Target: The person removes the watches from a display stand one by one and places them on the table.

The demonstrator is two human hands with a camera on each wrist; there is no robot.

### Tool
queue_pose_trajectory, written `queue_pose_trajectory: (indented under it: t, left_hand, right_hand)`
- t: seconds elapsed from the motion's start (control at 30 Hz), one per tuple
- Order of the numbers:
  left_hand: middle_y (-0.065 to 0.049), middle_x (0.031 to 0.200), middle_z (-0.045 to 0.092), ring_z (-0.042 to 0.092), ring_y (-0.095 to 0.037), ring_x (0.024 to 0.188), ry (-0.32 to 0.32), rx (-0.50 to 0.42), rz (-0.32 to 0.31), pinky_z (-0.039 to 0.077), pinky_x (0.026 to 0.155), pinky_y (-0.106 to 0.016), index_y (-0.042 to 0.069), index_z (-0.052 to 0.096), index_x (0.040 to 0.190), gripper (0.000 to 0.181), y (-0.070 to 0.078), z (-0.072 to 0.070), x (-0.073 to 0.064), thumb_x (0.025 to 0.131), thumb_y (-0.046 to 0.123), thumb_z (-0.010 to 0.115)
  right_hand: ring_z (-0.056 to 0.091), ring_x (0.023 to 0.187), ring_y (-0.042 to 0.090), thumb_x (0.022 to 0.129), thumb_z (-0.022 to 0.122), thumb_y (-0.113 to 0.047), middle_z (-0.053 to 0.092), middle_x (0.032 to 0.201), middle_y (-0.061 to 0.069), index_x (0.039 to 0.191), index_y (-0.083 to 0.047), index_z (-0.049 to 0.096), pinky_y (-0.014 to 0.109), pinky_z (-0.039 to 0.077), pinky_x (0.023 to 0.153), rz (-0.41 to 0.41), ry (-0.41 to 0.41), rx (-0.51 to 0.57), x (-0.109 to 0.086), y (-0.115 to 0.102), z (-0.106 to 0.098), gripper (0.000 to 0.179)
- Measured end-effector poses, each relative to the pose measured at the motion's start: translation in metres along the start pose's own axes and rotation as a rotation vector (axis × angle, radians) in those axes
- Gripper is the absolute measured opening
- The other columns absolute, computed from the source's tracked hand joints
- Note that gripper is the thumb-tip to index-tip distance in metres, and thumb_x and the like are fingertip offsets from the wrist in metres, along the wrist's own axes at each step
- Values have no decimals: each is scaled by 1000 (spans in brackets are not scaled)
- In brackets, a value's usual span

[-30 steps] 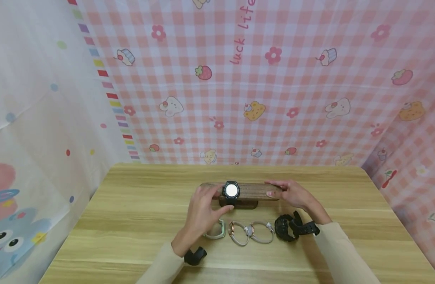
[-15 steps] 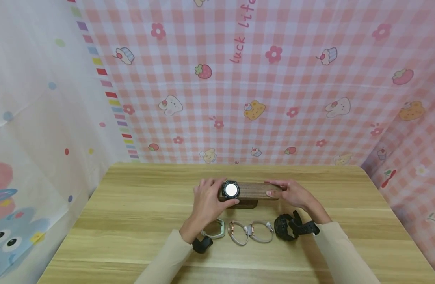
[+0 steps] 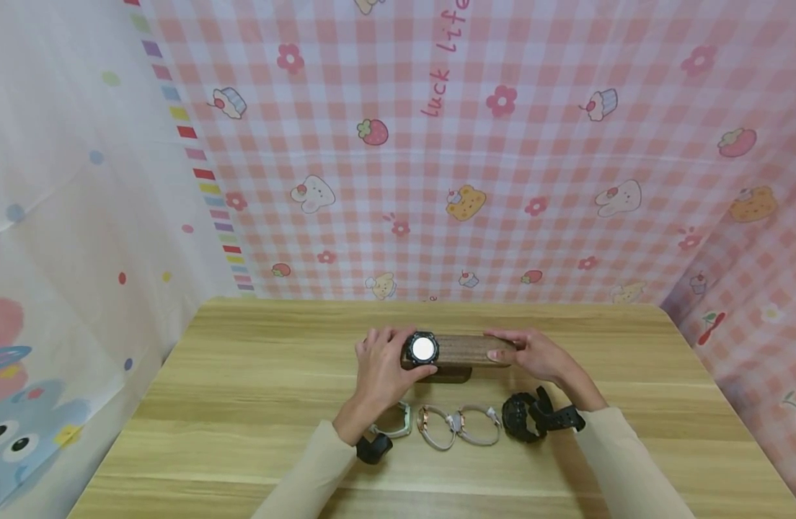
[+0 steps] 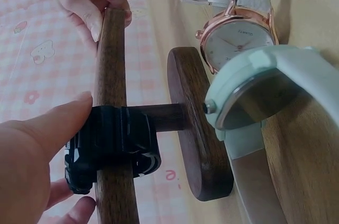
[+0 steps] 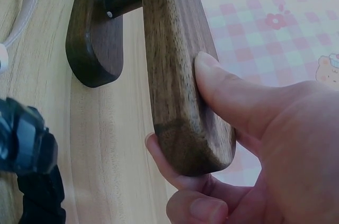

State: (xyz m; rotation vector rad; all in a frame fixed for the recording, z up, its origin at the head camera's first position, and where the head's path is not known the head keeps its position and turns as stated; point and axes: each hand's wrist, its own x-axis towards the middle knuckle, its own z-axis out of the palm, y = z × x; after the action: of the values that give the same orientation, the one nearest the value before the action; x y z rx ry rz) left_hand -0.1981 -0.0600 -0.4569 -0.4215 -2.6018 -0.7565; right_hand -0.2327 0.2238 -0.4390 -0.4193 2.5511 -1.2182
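A T-shaped wooden watch stand [image 3: 466, 351] stands near the middle of the table, with a black digital-style watch [image 3: 424, 349] strapped around the left part of its bar. My left hand [image 3: 381, 366] holds this watch, thumb on one side and fingertips on the other in the left wrist view, where the watch strap [image 4: 145, 152] loops round the bar. With thumb and fingers, my right hand [image 3: 534, 353] grips the bar's right end; in the right wrist view the thumb lies along the wooden bar [image 5: 175, 65].
In front of the stand lie a mint-green watch [image 3: 406, 419], two rose-gold watches with pale straps, one white-dialled watch [image 4: 238, 38] showing closely, and a black watch [image 3: 518, 417] on the right. The wooden table [image 3: 255, 404] ends at a pink checked cloth [image 3: 437, 216].
My left hand has moved slightly right and closed in around the black watch, its thumb rising to the watch's lower edge. The right hand has stayed at the bar's end.
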Motion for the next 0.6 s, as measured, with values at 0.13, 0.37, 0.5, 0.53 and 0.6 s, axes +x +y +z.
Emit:
queue_pose_trajectory:
  t: [0.13,0.37,0.5,0.53,0.6]
  left_hand:
    - [-9,112,64,47,-24,95,-13,-9,-12,32,80,-40,11,65,125,71,-2,1,1,68,46,89]
    - [-6,111,64,45,-21,93,-23,-35,-28,29,77,-37,14,65,125,70,-4,-1,1,67,44,89]
    - [-7,111,64,45,-22,94,-23,-48,-35,29,77,-37,14,65,125,70,-7,-3,1,66,43,90]
    - [-7,111,64,45,-22,94,-23,-48,-35,29,77,-37,14,65,125,70,-8,-3,1,66,43,90]
    - [-7,112,64,46,-22,95,-26,-55,-39,29,79,-38,14,65,125,70,-10,-4,0,66,43,90]
  right_hand:
    - [60,115,33,95,67,-30,56,137,25,142,-8,55,53,45,99,3,-2,5,0,0,0,53]
    - [60,113,32,95,67,-28,56,137,25,142,-6,54,52,45,98,-9,-5,7,0,0,0,53]
    - [60,115,33,95,67,-28,55,138,25,141,-6,54,53,45,99,-9,-4,19,-1,0,0,53]
    - [60,115,33,95,67,-28,55,138,25,141,-7,55,53,45,99,-8,-3,17,-1,0,0,52]
    - [60,115,32,95,67,-29,55,137,25,141,-7,55,52,45,99,-8,-4,19,-1,-1,0,52]
